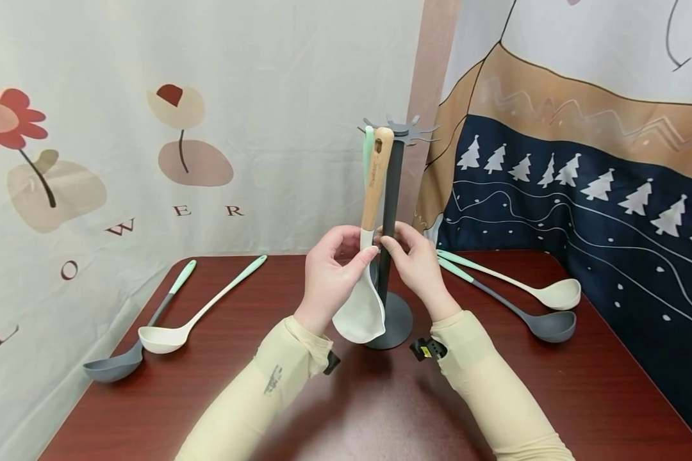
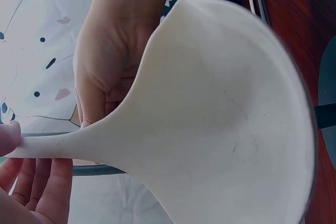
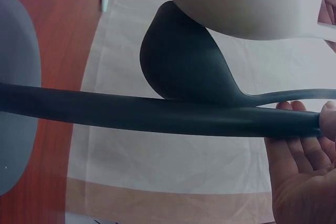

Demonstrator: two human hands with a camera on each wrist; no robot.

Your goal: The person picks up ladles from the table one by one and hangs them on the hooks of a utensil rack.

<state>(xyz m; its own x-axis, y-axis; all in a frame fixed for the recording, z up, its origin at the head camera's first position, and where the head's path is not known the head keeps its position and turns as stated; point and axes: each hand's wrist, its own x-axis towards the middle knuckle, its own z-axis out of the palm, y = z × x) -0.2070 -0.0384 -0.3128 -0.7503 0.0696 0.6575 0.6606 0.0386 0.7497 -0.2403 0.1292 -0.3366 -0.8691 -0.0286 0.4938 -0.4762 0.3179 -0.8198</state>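
Note:
My left hand (image 1: 330, 275) pinches the white neck of a soup ladle (image 1: 359, 314) with a wooden handle (image 1: 376, 179), thumb in front and fingers behind. The ladle stands upright, bowl down, in front of a dark grey utensil stand (image 1: 392, 186). Around the stand's pole, my right hand (image 1: 420, 267) has its thumb and fingers curled. A dark grey ladle (image 3: 184, 61) with a mint handle (image 1: 368, 150) is at the pole, its bowl right against it in the right wrist view. The white bowl (image 2: 226, 103) fills much of the left wrist view.
On the table's left lie a grey ladle (image 1: 115, 366) and a white ladle (image 1: 164, 339), both mint-handled. Another white ladle (image 1: 559, 294) and grey ladle (image 1: 553, 326) lie at right. Hooks (image 1: 421, 133) ring the stand's top; its round base (image 1: 400, 320) rests on the table.

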